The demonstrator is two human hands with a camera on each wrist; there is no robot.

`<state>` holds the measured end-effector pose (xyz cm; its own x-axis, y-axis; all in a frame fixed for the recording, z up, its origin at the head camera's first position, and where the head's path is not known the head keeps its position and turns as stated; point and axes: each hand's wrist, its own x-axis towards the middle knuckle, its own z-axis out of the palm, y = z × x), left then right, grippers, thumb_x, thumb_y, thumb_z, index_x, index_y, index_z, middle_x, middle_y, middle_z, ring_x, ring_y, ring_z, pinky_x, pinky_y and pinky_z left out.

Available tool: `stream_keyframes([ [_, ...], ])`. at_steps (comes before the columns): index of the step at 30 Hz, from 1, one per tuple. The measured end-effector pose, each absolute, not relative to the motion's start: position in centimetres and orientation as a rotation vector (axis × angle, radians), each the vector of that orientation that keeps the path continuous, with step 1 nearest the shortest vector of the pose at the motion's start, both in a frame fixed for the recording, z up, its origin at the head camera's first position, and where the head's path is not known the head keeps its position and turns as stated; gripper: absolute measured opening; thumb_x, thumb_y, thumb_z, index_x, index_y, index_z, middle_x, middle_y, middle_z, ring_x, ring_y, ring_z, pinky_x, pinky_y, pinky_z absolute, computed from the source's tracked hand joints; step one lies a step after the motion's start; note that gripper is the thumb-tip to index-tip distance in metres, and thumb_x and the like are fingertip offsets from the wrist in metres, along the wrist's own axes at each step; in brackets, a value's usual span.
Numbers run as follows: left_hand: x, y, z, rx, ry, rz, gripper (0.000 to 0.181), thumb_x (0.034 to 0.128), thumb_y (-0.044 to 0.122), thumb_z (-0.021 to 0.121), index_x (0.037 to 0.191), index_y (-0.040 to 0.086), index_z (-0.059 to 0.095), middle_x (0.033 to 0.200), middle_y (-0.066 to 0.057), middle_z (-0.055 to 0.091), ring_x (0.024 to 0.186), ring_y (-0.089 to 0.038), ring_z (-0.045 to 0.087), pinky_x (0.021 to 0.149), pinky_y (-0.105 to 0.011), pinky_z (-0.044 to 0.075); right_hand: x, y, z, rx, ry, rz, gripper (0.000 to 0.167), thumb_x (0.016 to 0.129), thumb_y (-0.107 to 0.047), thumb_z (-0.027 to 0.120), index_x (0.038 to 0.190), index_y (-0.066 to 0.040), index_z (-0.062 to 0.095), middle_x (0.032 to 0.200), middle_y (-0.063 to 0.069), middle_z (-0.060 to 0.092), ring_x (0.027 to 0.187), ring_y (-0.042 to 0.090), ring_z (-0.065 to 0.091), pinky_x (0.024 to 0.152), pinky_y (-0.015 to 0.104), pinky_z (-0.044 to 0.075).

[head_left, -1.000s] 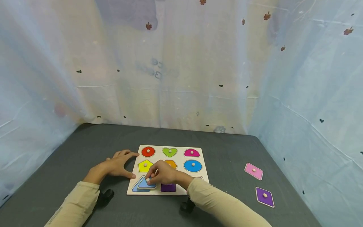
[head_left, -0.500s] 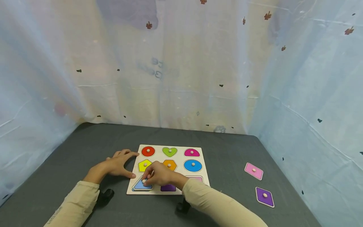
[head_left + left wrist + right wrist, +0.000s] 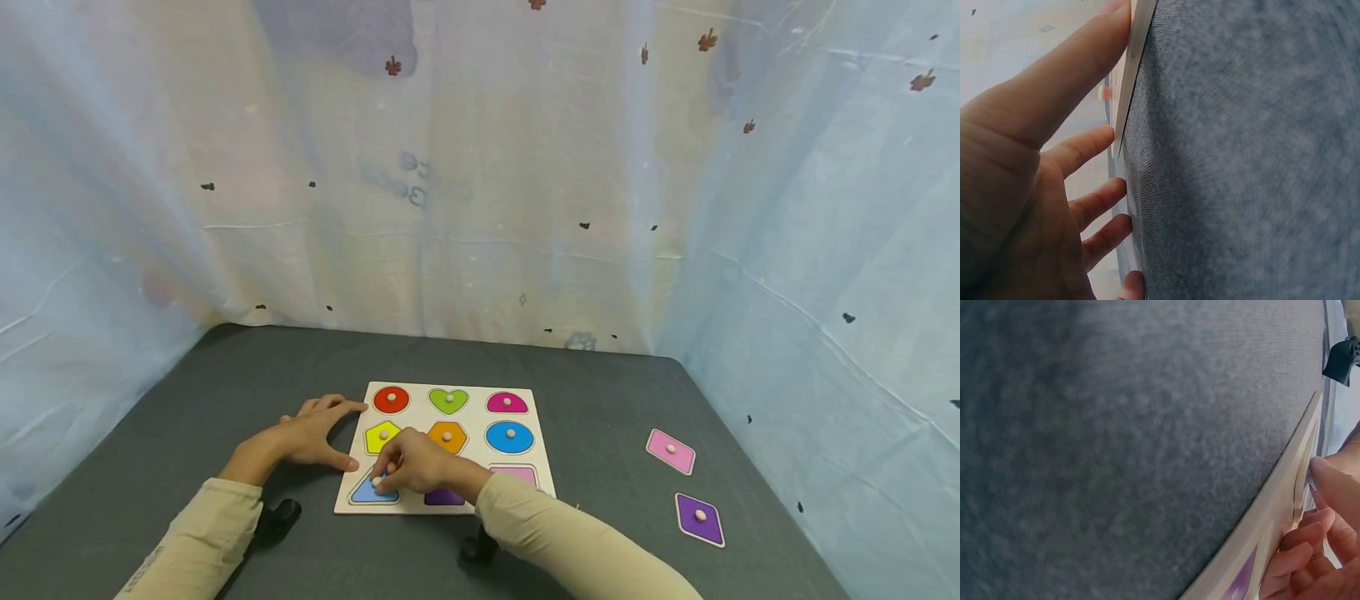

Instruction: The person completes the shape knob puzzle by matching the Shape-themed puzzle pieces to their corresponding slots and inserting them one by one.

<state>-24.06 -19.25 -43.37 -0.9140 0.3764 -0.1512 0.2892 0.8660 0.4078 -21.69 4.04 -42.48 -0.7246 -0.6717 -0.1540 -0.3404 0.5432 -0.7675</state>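
Observation:
A pale wooden peg puzzle board (image 3: pixel 418 396) lies on the dark table. In the head view my right hand (image 3: pixel 420 462) pinches the white knob (image 3: pixel 377 482) of a blue triangle piece (image 3: pixel 367 494), which sits over its matching place at the board's near left corner. The right wrist view shows the curled fingers of that hand (image 3: pixel 1319 550) low over the board; whether the piece lies fully flush I cannot tell. My left hand (image 3: pixel 311 440) has its fingers spread, thumb and forefinger touching the board's left edge (image 3: pixel 1134 69).
Right of the board lie a pink knobbed piece (image 3: pixel 671 452) and a purple one (image 3: pixel 700 521). Pink (image 3: pixel 516 473) and purple (image 3: pixel 444 498) shapes without visible knobs show in the near row. Red, green, magenta, yellow, orange and blue pieces fill the farther rows. Hanging sheets surround the table.
My right hand has shifted slightly left and nearer with the blue triangle, which first overlapped its printed place askew and now lines up with it. My left hand has stayed still.

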Motion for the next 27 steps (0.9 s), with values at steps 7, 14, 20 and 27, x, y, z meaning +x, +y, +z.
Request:
stream_keyframes([
  [7, -23.96, -19.15, -43.14, 0.511, 2.809, 0.563, 0.096, 0.0728, 0.054, 0.086, 0.151, 0.018, 0.044, 0.152, -0.025, 0.035, 0.136, -0.055, 0.032, 0.094, -0.086, 0.027, -21.62, 3.89, -42.68, -0.797, 2.366, -1.033, 0.007, 0.086, -0.005, 0.08, 0.091, -0.002, 0.078, 0.063, -0.005, 0.048, 0.059, 0.004, 0.043, 0.055, 0.015, 0.033],
  [14, -24.21, -19.36, -43.53, 0.523, 2.807, 0.577, 0.098, 0.0726, 0.058, 0.085, 0.152, 0.018, 0.043, 0.153, -0.025, 0.034, 0.137, -0.055, 0.03, 0.095, -0.086, 0.026, -21.44, 3.69, -42.8, -0.764, 2.385, -1.028, 0.005, 0.085, -0.007, 0.08, 0.087, -0.004, 0.077, 0.062, -0.005, 0.049, 0.057, 0.005, 0.044, 0.053, 0.016, 0.032],
  [20, -24.23, -19.25, -43.54, 0.527, 2.81, 0.577, 0.098, 0.0727, 0.057, 0.085, 0.152, 0.017, 0.043, 0.153, -0.026, 0.035, 0.137, -0.055, 0.031, 0.095, -0.086, 0.026, -21.48, 3.65, -42.82, -0.78, 2.393, -0.997, 0.005, 0.085, -0.007, 0.08, 0.088, -0.006, 0.076, 0.062, -0.005, 0.048, 0.058, 0.005, 0.043, 0.055, 0.016, 0.033],
  [27, -24.1, -19.28, -43.48, 0.517, 2.803, 0.583, 0.097, 0.0732, 0.056, 0.085, 0.152, 0.017, 0.043, 0.153, -0.025, 0.035, 0.137, -0.055, 0.03, 0.095, -0.088, 0.023, -21.46, 3.5, -42.73, -0.804, 2.393, -0.964, 0.007, 0.085, -0.006, 0.08, 0.09, -0.005, 0.075, 0.062, -0.006, 0.048, 0.057, 0.004, 0.043, 0.056, 0.015, 0.034],
])
